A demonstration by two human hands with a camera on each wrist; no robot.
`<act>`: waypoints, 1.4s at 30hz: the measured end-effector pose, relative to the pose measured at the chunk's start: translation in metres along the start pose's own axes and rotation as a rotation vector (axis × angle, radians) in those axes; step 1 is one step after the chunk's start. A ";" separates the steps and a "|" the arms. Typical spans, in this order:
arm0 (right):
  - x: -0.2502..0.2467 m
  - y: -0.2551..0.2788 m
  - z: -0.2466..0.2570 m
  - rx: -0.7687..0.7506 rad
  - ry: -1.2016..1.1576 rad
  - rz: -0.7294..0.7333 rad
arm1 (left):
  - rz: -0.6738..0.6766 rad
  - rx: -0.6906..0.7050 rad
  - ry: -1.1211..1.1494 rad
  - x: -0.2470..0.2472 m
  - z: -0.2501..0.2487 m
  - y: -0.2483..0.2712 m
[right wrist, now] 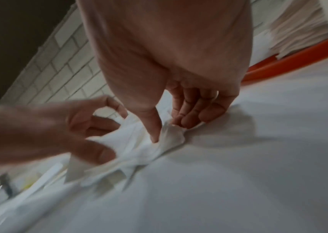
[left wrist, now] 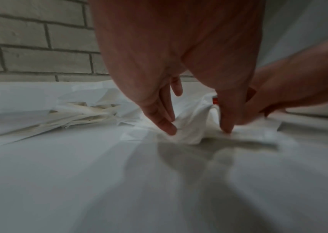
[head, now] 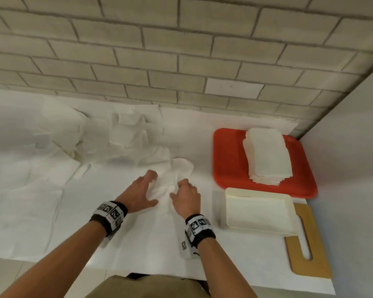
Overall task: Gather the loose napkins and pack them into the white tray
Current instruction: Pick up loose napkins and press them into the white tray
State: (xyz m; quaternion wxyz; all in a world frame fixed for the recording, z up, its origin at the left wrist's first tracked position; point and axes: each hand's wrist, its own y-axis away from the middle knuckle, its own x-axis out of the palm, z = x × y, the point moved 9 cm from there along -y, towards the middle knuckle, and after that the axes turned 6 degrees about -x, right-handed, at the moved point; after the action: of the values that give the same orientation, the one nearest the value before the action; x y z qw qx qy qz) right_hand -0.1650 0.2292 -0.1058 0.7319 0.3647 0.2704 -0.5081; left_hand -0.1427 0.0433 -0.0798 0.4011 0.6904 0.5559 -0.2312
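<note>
A crumpled white napkin [head: 166, 184] lies on the paper-covered table in front of me, with both hands on it. My left hand [head: 148, 188] arches over its left side, and the napkin [left wrist: 190, 124] bunches up between thumb and fingertips [left wrist: 169, 128]. My right hand [head: 178, 189] pinches the right side, thumb [right wrist: 155, 134] pushed into a fold against curled fingers [right wrist: 189, 121]. The white tray [head: 258, 211] stands empty to the right of my right hand. More loose napkins [head: 125, 134] are scattered at the back left.
A red tray [head: 228, 160] behind the white one carries a tall stack of flat napkins [head: 267, 155]. A wooden cutting board [head: 310, 254] lies under the white tray's right end. A brick wall [head: 181, 61] closes the back and a plain wall the right.
</note>
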 end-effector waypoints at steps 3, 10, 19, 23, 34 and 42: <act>-0.003 0.001 -0.009 0.066 -0.167 -0.028 | 0.009 0.023 -0.039 -0.002 0.022 0.007; -0.033 0.021 0.032 -0.205 -0.166 -0.142 | -0.119 0.139 0.039 -0.039 0.003 0.000; -0.097 0.026 0.080 -0.302 -0.846 -0.154 | -0.226 0.096 0.855 -0.151 -0.073 0.017; -0.094 0.022 0.080 -0.240 -0.902 -0.163 | -0.328 -0.059 0.928 -0.133 -0.039 -0.003; -0.013 0.008 0.004 0.081 -0.282 -0.142 | -0.303 -0.302 0.761 -0.068 0.050 0.001; -0.037 0.000 0.026 0.082 -0.208 -0.234 | -0.532 -0.099 0.887 -0.149 0.023 0.029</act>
State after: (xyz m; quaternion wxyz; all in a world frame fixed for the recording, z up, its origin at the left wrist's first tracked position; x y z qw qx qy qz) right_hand -0.1769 0.2284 -0.0621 0.6763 0.3058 0.2129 -0.6354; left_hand -0.1529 -0.0638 0.0304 0.0862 0.5369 0.8391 0.0162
